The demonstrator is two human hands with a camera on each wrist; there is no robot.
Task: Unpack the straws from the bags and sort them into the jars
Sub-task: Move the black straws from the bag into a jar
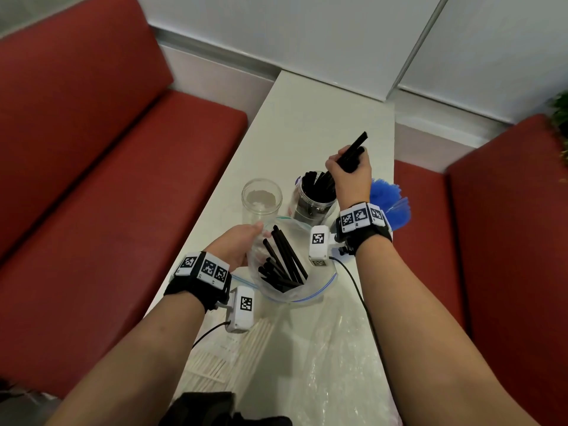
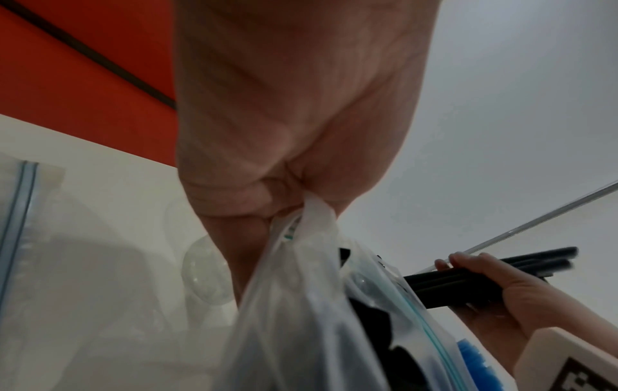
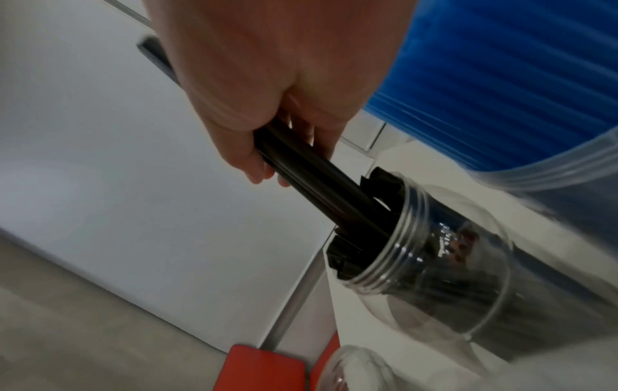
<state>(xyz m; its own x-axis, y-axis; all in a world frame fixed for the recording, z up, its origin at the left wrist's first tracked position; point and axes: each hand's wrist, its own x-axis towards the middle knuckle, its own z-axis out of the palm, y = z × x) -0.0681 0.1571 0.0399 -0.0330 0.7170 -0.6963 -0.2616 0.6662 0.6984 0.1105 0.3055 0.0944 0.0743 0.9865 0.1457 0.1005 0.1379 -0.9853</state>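
At a white desk [image 1: 307, 124] set between red benches [image 1: 101, 167], a person's right hand [image 1: 350, 176] has its grip clenched round a small bundle of black straws [image 1: 353, 152]. The bundle's lower ends dip into the mouth of a clear jar [image 1: 313, 204] just below that grip, already crowded with black straws; its upper ends stick out past the knuckles, tilted away from the person. The left hand [image 1: 236, 244] pinches the rim of an open zip bag [image 1: 292, 290], holding it up off the desk; the left wrist view shows plastic gathered between thumb and curled fingers [image 2: 234, 195]. Inside the bag, just right of that grip, more black straws [image 1: 282, 262] lean loosely. An empty clear jar [image 1: 261, 198] stands just beyond the left grip, beside the filled one. A bag of blue straws [image 1: 387, 204] lies right of the right wrist. Below the left forearm, nearer the person, a bag of white straws [image 1: 227, 352] lies flat on the desk beside crumpled clear plastic [image 1: 332, 364].
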